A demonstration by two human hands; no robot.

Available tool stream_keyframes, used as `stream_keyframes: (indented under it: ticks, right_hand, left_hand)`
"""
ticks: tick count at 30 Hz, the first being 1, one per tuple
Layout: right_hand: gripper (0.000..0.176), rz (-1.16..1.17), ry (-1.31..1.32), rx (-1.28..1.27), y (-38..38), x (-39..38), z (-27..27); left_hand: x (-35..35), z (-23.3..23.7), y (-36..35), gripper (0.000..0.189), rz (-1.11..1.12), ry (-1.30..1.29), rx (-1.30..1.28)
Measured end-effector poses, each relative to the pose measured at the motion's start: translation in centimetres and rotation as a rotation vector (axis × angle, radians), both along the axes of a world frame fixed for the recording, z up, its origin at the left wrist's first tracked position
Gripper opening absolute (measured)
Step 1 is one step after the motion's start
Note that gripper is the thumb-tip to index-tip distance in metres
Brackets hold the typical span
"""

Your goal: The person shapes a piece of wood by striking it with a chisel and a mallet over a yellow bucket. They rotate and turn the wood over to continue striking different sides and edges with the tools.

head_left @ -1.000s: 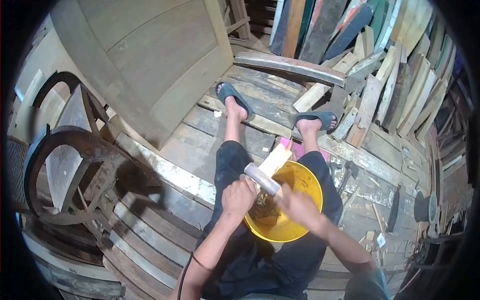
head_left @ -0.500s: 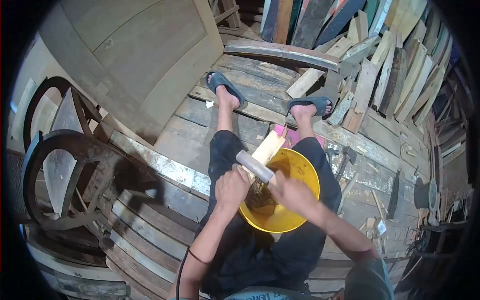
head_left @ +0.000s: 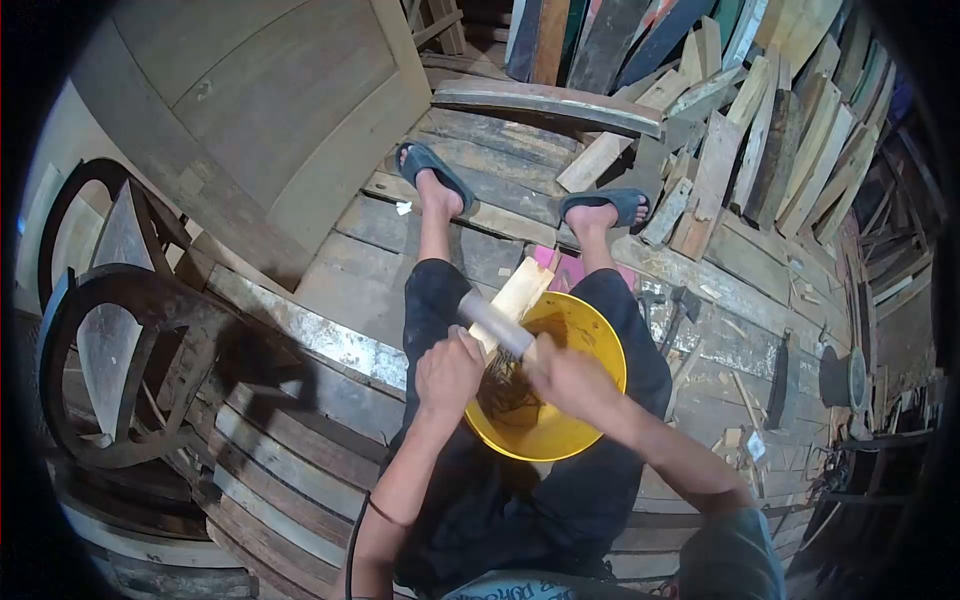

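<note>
A pale wood piece (head_left: pixel 519 296) slants over the rim of a yellow bucket (head_left: pixel 612 350), its near end in the closed fingers of my left hand (head_left: pixel 449 373). My right hand (head_left: pixel 566 381) grips the handle of a broad-bladed knife (head_left: pixel 492 325), blurred by motion. The blade lies across the wood, close to the fingers of my left hand. Dark, stringy material (head_left: pixel 510 390) sits inside the bucket, which stands between my legs.
A large wooden panel (head_left: pixel 270 110) leans at the upper left. Curved wooden frames (head_left: pixel 110 285) stand at the left. Many planks (head_left: pixel 715 185) lean at the upper right. An axe-like tool (head_left: pixel 681 312) and wood scraps lie on the plank floor right of the bucket.
The whole view has shifted slightly, with the scene now a little further left. Both hands keep their holds, and the knife still crosses the wood.
</note>
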State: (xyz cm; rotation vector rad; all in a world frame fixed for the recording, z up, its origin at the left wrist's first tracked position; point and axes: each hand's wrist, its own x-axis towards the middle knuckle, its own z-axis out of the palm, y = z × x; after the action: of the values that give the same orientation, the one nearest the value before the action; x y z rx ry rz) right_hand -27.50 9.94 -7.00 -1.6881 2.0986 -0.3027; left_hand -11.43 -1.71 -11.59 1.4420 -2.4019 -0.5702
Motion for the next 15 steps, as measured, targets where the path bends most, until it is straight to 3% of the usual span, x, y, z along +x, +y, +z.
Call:
stream_keyframes:
  ticks: [1,3,5,7,8,11,12,13,15]
  right_hand:
    - [0.036,0.061,0.030,-0.097,0.7,0.1,-1.1]
    - [0.038,-0.146,0.050,-0.002,-1.1,-2.9,-0.7]
    - [0.039,-0.304,0.054,-0.064,-2.4,-4.5,-0.9]
    - [0.039,-0.122,-0.010,-0.089,-0.8,-1.6,-2.0]
    - [0.039,0.004,0.017,0.042,0.1,0.6,-0.2]
    - [0.031,-0.133,0.036,-0.120,-1.8,-3.1,0.4]
    - [0.032,-0.269,0.147,-0.081,-2.7,-5.1,-0.4]
    - [0.034,-0.316,0.069,-0.066,-3.0,-5.6,-1.1]
    - [0.037,-0.156,0.041,-0.082,-1.6,-2.6,-1.0]
  left_hand:
    - [0.2,-0.2,0.1,0.034,-0.008,-0.006,0.007]
    - [-0.1,0.0,0.3,0.035,0.010,-0.006,0.017]
    - [-0.1,0.2,0.4,0.035,0.007,-0.013,0.036]
    - [0.0,0.1,-0.1,0.035,-0.001,0.011,-0.007]
    - [0.1,0.1,0.1,0.035,0.000,0.009,-0.011]
    - [-0.1,0.1,0.3,0.034,0.004,-0.011,-0.010]
    - [-0.2,0.2,0.3,0.034,0.003,-0.013,0.002]
    - [-0.1,0.3,0.5,0.034,0.004,-0.016,0.015]
    - [0.0,0.0,0.1,0.036,0.008,-0.005,-0.012]
